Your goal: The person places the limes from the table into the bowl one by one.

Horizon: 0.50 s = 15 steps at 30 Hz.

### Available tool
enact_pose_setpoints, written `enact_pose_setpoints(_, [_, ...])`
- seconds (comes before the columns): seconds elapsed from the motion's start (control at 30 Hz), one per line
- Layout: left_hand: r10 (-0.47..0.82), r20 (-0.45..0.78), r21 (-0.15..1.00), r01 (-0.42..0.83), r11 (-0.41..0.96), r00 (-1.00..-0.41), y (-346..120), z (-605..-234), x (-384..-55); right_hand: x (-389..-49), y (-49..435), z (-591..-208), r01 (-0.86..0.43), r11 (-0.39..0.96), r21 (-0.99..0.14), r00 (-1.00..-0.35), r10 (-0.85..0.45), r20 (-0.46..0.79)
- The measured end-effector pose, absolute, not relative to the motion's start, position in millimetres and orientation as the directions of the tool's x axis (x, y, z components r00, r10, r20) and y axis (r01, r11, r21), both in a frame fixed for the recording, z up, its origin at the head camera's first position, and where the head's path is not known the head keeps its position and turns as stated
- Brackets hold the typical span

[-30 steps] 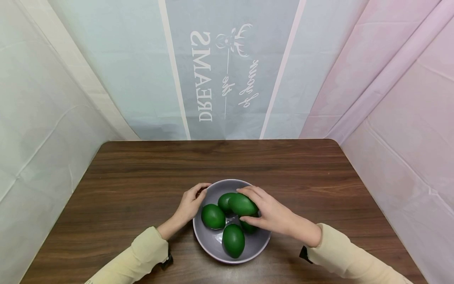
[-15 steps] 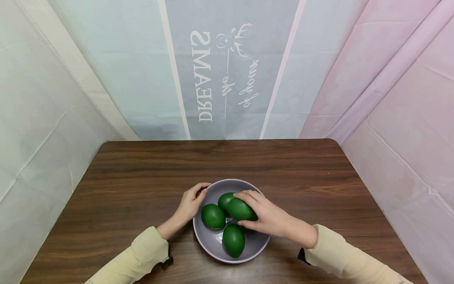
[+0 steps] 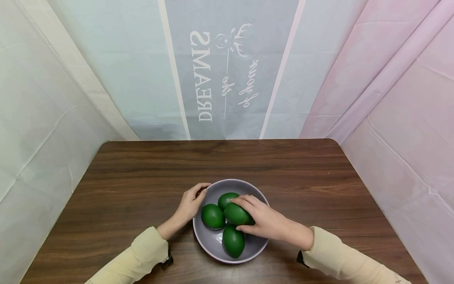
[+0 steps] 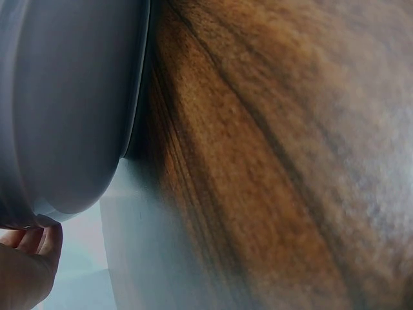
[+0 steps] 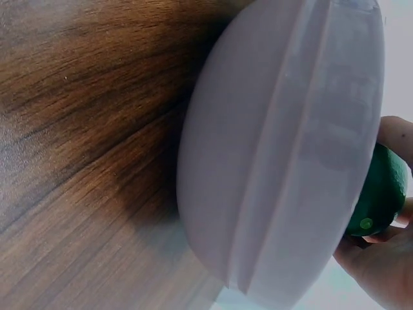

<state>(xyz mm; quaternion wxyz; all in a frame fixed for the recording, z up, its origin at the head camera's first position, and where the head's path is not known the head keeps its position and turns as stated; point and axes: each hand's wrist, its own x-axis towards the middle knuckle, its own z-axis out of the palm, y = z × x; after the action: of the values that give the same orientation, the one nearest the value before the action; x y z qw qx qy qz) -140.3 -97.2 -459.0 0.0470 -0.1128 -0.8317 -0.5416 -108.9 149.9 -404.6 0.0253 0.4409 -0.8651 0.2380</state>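
Note:
A round grey-purple bowl (image 3: 212,252) stands on the table in the head view with several green avocados in it. My left hand (image 3: 189,204) holds the bowl's left rim; the left wrist view catches its fingers (image 4: 48,244) against the outer wall. With thumb and fingers my right hand (image 3: 267,219) grips one avocado (image 3: 238,214) over the bowl's right half. Around it lie an avocado at the back (image 3: 225,199), one at the left (image 3: 213,216) and one at the front (image 3: 233,241). The right wrist view shows the gripped avocado (image 5: 381,194) partly behind the bowl wall.
The dark wood-grain table (image 3: 142,169) extends behind and to both sides of the bowl. A printed cloth (image 3: 230,79) hangs at its far edge, and pale cloth walls (image 3: 408,138) stand at left and right.
My right hand and its avocado have shifted slightly left and toward the front of the bowl, now covering the avocado once visible below it. My left hand and the bowl stay put.

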Motion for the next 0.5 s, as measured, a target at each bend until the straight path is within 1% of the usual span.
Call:
enact_pose_setpoints(0.27, [0.166, 0.198, 0.892, 0.248, 0.379, -0.966, -93.1, -423.2, -127.0, -108.2, 148.1, -406.8, -0.777, 0.495, -0.389, -0.605, -0.757, 0.245])
enact_pose_setpoints(0.5, [0.169, 0.189, 0.896, 0.241, 0.372, -0.967, -93.5, -420.8, -126.0, -108.9, 147.0, -409.8, -0.78, 0.492, -0.387, -0.601, -0.762, 0.243])
